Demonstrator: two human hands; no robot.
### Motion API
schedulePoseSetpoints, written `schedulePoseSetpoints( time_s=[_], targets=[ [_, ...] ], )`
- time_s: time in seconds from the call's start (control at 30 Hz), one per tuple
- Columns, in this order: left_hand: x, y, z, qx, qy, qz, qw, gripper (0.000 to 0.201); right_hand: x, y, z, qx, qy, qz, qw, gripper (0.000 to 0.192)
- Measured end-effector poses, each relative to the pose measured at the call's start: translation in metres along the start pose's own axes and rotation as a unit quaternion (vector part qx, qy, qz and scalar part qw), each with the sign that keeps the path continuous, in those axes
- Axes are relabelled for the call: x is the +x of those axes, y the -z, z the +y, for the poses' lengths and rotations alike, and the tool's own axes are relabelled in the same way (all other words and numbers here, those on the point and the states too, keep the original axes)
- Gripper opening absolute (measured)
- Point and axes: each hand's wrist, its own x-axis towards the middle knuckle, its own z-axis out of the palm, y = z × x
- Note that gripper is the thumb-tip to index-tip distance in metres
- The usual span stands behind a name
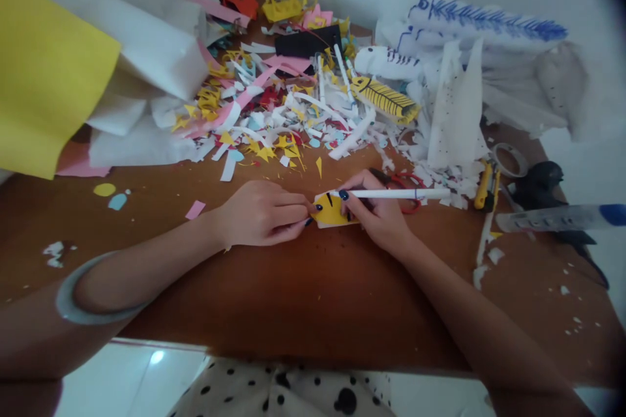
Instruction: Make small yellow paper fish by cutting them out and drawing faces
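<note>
Drawing on one small yellow paper cutout (331,210), which lies flat on the brown table (303,287) between the two hands. Left hand (261,214): one, fingers curled, fingertips pinching and pressing the cutout's near-left edge. Right hand (379,212): one, closed around one white pen (391,194), its shaft running out to the right and its tip on the cutout's upper edge. Handling note, as a judgement: the piece is light and would likely slide under the pen, so the left fingertips should keep it pinned close to the tip, strokes short, the wrist resting on the table. Just beyond the right hand: one pair of red-handled scissors (408,184), partly hidden. Further right: one yellow-handled cutter (484,184), one tape roll (508,158), one black tool (540,186), kind not legible, one blue-capped marker (562,217). Beyond both hands: one wide heap of paper scraps (274,117), pieces too many to count, and one striped yellow paper fish (384,98). Far left of the left hand: one yellow sheet (44,78). On the left forearm: one pale bangle (73,300).
</note>
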Motion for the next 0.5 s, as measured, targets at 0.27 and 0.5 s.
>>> schedulePoseSetpoints(
  time_s=[0.27,0.5],
  targets=[
    [-0.0004,-0.0001,-0.0007,0.003,0.001,-0.016,1.0,0.017,-0.0017,0.0027,-0.002,0.003,-0.01,-0.015,1.0,0.012],
    [-0.0016,-0.0015,-0.0014,-0.005,-0.001,-0.007,1.0,0.01,-0.0013,0.0045,-0.0024,-0.017,-0.016,-0.027,0.999,0.007]
  ],
)
